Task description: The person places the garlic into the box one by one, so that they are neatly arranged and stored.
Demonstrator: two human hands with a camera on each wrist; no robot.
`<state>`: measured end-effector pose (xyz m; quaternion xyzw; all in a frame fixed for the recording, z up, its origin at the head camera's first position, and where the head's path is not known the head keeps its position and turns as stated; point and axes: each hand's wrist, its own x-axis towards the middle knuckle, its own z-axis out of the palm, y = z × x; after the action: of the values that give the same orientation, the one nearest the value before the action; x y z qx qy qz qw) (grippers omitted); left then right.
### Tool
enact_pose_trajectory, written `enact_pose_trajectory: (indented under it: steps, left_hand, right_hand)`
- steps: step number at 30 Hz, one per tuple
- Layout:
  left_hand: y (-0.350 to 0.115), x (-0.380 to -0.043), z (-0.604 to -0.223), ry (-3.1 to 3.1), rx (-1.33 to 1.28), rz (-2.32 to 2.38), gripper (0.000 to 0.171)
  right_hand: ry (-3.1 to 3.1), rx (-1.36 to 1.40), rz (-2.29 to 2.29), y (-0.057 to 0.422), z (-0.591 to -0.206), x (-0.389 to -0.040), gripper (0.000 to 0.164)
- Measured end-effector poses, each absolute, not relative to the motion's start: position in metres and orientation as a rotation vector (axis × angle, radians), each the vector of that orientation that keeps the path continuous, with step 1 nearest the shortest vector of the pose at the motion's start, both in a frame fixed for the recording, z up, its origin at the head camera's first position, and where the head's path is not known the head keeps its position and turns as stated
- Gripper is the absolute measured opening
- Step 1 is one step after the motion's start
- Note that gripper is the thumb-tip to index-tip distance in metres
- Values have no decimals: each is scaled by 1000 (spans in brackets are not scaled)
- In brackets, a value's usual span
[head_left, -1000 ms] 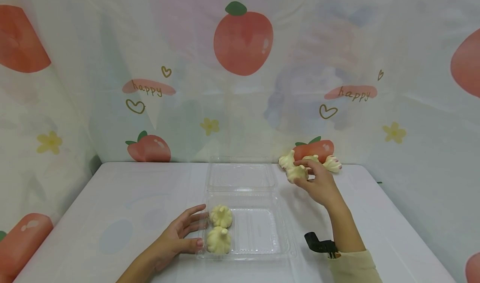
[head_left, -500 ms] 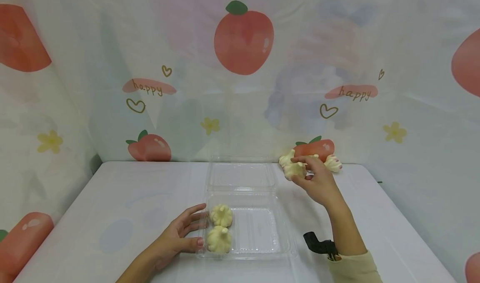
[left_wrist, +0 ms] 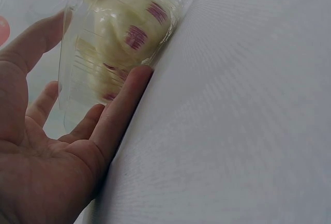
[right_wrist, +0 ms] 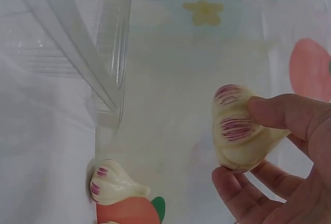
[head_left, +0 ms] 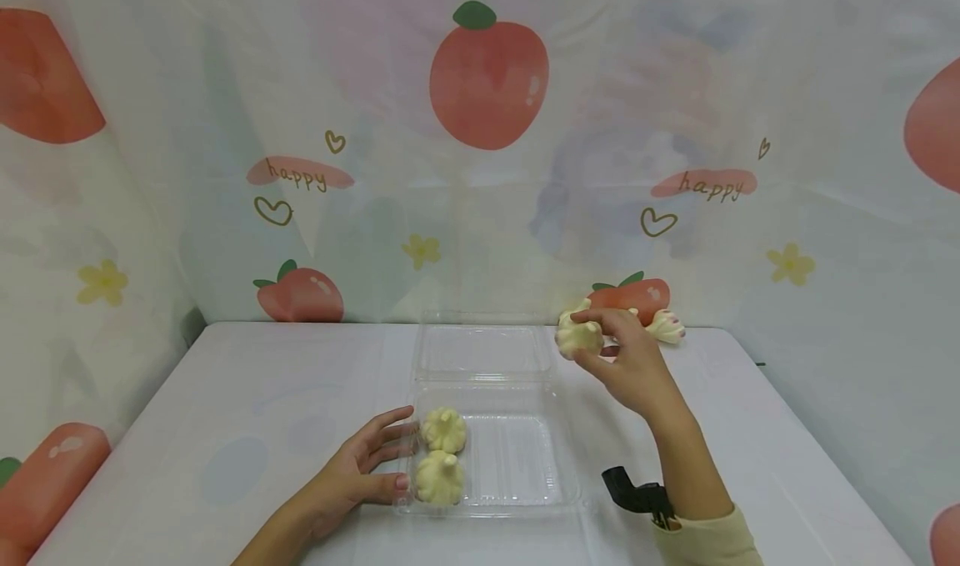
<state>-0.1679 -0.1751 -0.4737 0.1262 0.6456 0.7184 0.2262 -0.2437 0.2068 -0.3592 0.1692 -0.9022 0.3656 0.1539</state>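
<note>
Between the thumb and fingers of my right hand point(head_left: 630, 362) is a garlic bulb point(head_left: 579, 339), cream with purple streaks in the right wrist view. It is held above the table's far right part, in front of other bulbs. My left hand point(head_left: 360, 470) rests with fairly straight fingers against the left wall of a clear plastic clamshell box point(head_left: 517, 508). Inside, along that left side, two garlic bulbs stand one behind the other: a rear bulb point(head_left: 444, 430) and a front bulb point(head_left: 440, 478). The left wrist view shows the fingers touching the box wall beside the bulbs.
The box's clear lid point(head_left: 483, 353) lies folded back toward the rear wall. At the table's back right sits a loose garlic bulb point(head_left: 666, 327), with others partly hidden behind the right hand. A printed cloth point(head_left: 487, 216) hangs behind the white table point(head_left: 300, 383).
My right hand has lifted the garlic bulb slightly and carried it left, away from the bulbs at the back right. The left hand and the box have stayed in place.
</note>
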Motion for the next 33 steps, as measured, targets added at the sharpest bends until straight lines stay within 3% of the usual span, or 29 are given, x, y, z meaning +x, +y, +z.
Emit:
enact_pose_trajectory:
  steps: [33]
  left_hand:
    - [-174,-168,-473,1776,339,1986,84]
  right_hand:
    - [-2561,675,1029,169,-352,-223,42]
